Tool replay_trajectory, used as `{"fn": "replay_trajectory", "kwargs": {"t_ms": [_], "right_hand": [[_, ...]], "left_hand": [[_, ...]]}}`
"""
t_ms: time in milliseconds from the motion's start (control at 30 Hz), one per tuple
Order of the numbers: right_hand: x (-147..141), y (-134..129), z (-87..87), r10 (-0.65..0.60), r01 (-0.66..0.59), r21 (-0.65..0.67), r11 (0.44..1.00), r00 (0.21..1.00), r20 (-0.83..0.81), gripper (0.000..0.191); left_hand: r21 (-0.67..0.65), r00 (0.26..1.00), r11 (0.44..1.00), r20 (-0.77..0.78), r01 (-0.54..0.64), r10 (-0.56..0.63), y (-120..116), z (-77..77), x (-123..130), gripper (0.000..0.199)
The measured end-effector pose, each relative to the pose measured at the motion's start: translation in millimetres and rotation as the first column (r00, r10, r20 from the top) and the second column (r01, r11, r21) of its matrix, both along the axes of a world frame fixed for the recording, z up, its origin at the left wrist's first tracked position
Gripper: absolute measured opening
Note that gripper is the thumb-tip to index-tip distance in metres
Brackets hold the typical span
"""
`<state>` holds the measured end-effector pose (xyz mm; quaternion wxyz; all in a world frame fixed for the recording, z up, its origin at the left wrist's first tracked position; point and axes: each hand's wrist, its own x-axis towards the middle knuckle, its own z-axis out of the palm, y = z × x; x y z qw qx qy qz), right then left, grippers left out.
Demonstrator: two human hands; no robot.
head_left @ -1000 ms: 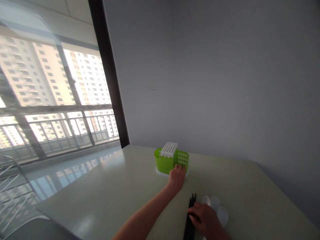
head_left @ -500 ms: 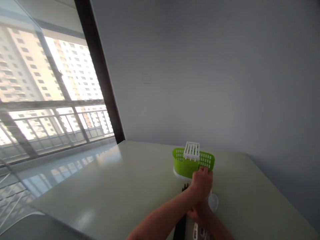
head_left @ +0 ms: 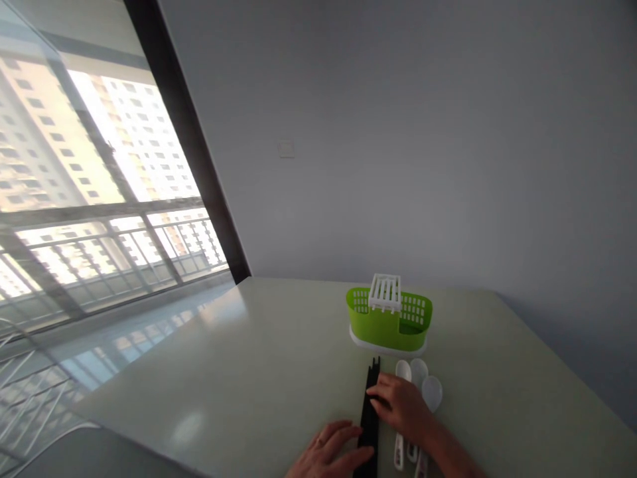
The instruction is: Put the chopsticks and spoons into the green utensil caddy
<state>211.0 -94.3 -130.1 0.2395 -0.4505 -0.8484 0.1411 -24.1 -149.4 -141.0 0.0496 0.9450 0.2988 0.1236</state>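
The left hand (head_left: 332, 451) spreads wide by thin black sticks (head_left: 369, 419). At their two o'clock, the right hand (head_left: 402, 403) curls, grip hard to tell.

I count three white spoons (head_left: 419, 370), one green basket (head_left: 375, 327), one tabletop (head_left: 279, 358); overlapping black sticks (head_left: 369, 425), number unclear.

The right grip (head_left: 404, 406) curls downward, its forearm (head_left: 450, 453) angled back rightward; nearer and leftward, the left grip (head_left: 332, 453) spreads loosely.
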Motion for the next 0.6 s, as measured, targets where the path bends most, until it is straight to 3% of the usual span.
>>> {"fn": "replay_trajectory", "kwargs": {"t_ms": [100,267,500,600], "right_hand": [[3.2,-2.2,1.7,-0.010,0.010,-0.004,1.000,1.000,-0.017,0.020],[5.4,-4.8,2.3,0.013,-0.013,-0.006,1.000,0.999,-0.032,0.019],[6.6,-8.1,4.6,0.021,-0.021,0.022,1.000,1.000,0.013,0.018],[6.5,-8.8,7.0,0.010,-0.013,0.050,0.999,0.999,0.048,0.016]], "left_hand": [[0.070,0.999,0.997,-0.039,-0.020,0.022,-6.1,-11.7,4.9,0.056],[0.061,0.999,0.997,0.014,-0.038,0.038,1.3,-9.3,19.3,0.058],[-0.138,0.995,0.985,-0.002,-0.099,0.100,1.7,6.7,24.7,0.056],[-0.219,0.975,0.952,0.014,-0.214,0.222,-2.4,13.3,29.7,0.064]]}}
